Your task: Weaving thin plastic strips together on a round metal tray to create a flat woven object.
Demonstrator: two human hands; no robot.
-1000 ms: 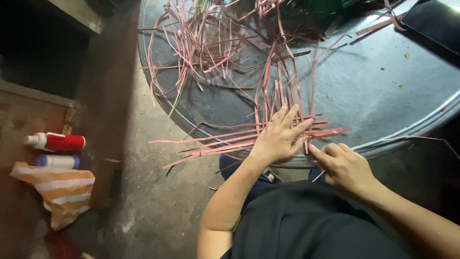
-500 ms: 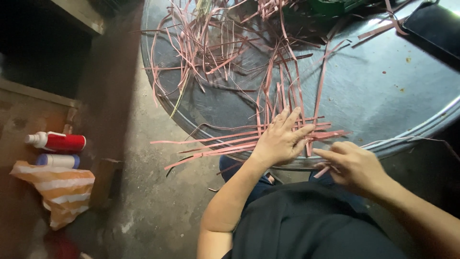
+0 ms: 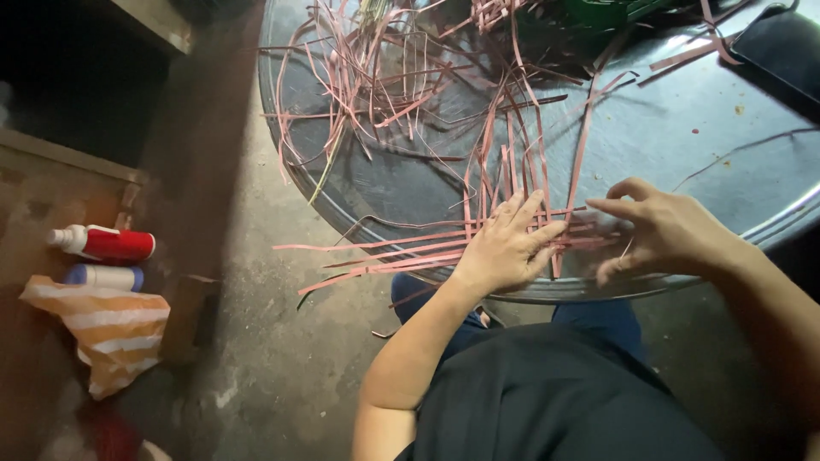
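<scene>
Dim concrete floor (image 3: 282, 376) runs under a round metal desk (image 3: 683, 145), its top strewn with thin pink strips (image 3: 384, 94) — a loose tangle lies beyond the hands, toward the far rim.

Directly under the left hand (image 3: 506, 248) is the woven patch (image 3: 547, 230), where upright strips cross flat ones at the near edge of the desk. That hand lies flat, fingers spread, pressing the crossings down; it grips nothing. Long strip ends run out past its wrist side and overhang the rim. The right hand (image 3: 662, 230) sits just beside the patch on the thumb side of the left, fingers bent and loosely apart; whether a strip end is pinched between them I cannot tell, as that spot is blurred.

To do this step well, my judgement is that the flat hand should keep even weight on the crossings so none slide, while the other hand feeds one strip at a time, over and under, and snugs it against its neighbour without kinking it. Loose ends near the rim could snag — best kept fanned clear.

Far off the left elbow, a red bottle (image 3: 107, 243), a blue bottle (image 3: 104, 277) and a striped bag (image 3: 111, 333) lie on a low shelf.
</scene>
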